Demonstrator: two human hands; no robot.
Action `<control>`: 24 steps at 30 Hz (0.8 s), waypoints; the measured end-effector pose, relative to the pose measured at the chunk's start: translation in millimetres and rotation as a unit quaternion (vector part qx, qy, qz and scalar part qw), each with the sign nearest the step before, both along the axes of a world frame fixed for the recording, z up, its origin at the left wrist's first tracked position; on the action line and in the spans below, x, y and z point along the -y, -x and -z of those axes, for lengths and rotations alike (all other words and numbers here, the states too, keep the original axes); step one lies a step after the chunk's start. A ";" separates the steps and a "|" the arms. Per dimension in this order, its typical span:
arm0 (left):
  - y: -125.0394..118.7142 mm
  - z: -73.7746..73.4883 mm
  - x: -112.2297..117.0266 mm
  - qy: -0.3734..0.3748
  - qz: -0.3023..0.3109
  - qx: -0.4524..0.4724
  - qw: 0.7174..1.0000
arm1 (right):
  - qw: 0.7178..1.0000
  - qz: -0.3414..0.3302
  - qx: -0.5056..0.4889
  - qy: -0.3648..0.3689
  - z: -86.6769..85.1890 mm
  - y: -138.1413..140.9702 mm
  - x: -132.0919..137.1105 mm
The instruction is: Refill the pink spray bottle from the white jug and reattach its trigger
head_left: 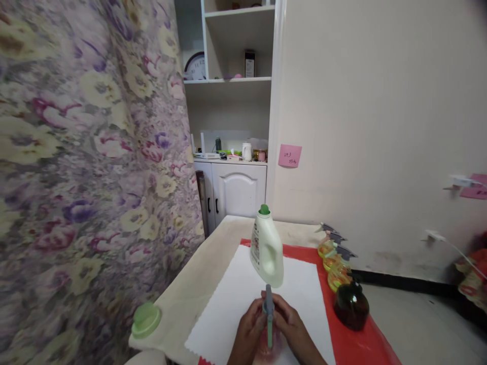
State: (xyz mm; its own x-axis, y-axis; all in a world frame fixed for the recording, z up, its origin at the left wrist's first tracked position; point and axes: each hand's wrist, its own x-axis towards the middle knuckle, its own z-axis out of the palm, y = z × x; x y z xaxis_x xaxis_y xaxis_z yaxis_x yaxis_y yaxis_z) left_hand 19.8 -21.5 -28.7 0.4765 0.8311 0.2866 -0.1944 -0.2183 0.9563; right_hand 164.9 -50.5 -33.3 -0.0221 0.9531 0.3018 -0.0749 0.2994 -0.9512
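Head view: hands point(271, 324) grip spray bottle point(268, 324) mid-table.

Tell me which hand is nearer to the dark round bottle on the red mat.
Right. The right hand sits just left of the dark round bottle, gripping the spray bottle; the left hand is beyond it, farther left.

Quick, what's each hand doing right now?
Left hand: closed around the pink spray bottle, steadying it.
Right hand: closed on the bottle's trigger sprayer head.
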 end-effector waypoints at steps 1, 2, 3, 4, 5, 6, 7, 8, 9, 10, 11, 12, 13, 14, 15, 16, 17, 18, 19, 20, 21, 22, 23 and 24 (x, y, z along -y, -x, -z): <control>0.4 1.5 0.2 0.001 -0.001 -0.003 1.000 | 1.000 -0.005 0.004 -0.002 -1.7 -0.9 -0.4; 1.1 3.7 0.6 0.004 -0.005 -0.007 1.000 | 1.000 -0.006 0.006 -0.004 -3.7 -1.5 -0.3; 1.8 6.6 1.2 0.008 -0.014 -0.010 1.000 | 1.000 -0.001 0.004 -0.006 -5.9 -1.3 0.2; 2.8 9.9 1.9 0.012 -0.027 -0.010 1.000 | 1.000 0.008 0.000 -0.008 -8.0 -0.2 0.9; 3.9 13.4 2.7 0.016 -0.039 -0.006 0.999 | 1.000 0.020 -0.006 -0.008 -9.8 2.2 1.7; 5.1 17.1 3.4 0.020 -0.047 -0.001 0.999 | 0.999 0.036 -0.016 -0.008 -10.9 5.7 2.3; 6.4 20.8 3.9 0.024 -0.047 0.001 0.999 | 0.998 0.054 -0.028 -0.007 -11.2 10.1 2.6; 7.7 24.3 4.2 0.030 -0.042 0.001 0.999 | 0.996 0.075 -0.042 -0.007 -10.7 15.1 2.7; 9.0 27.6 4.3 0.039 -0.039 -0.001 0.999 | 0.993 0.100 -0.056 -0.005 -9.4 20.2 2.6; 10.1 30.8 4.0 0.050 -0.039 -0.005 0.998 | 0.990 0.123 -0.068 -0.003 -7.6 24.8 2.4; 11.0 33.7 3.4 0.062 -0.047 -0.008 0.997 | 0.987 0.141 -0.077 -0.002 -5.6 28.6 2.4; 11.6 36.3 2.5 0.072 -0.060 -0.013 0.996 | 0.985 0.150 -0.081 -0.003 -3.6 31.2 2.6; 11.9 38.5 1.6 0.079 -0.071 -0.017 0.994 | 0.985 0.150 -0.082 -0.005 -1.7 32.2 3.1; 11.9 40.0 0.8 0.082 -0.075 -0.020 0.994 | 0.987 0.140 -0.080 -0.009 -0.3 31.8 3.9; 11.6 40.6 0.2 0.078 -0.069 -0.022 0.994 | 0.990 0.121 -0.071 -0.014 0.8 30.1 4.9; 11.0 40.2 0.0 0.073 -0.058 -0.019 0.995 | 0.994 0.096 -0.058 -0.016 1.4 27.4 6.0; 10.3 38.7 0.4 0.070 -0.048 -0.011 0.996 | 0.996 0.075 -0.041 -0.016 1.7 24.1 7.0; 9.5 36.0 1.3 0.071 -0.041 0.000 0.997 | 0.998 0.060 -0.023 -0.013 1.8 20.7 7.8; 8.6 32.3 2.7 0.075 -0.039 0.011 0.996 | 0.999 0.053 -0.009 -0.007 1.6 17.8 8.1; 7.8 27.6 4.6 0.078 -0.041 0.019 0.996 | 0.999 0.052 -0.001 -0.002 1.2 15.6 8.0; 7.1 22.4 6.8 0.079 -0.042 0.025 0.996 | 0.998 0.056 -0.001 0.001 0.6 14.4 7.6; 6.5 16.9 9.1 0.075 -0.038 0.030 0.996 | 0.998 0.064 -0.008 0.001 -0.1 14.5 6.8; 6.0 11.8 11.4 0.065 -0.031 0.035 0.997 | 0.997 0.074 -0.016 0.000 -0.8 15.7 6.0; 5.5 7.3 13.4 0.053 -0.021 0.041 0.998 | 0.996 0.088 -0.021 0.000 -1.4 17.9 5.1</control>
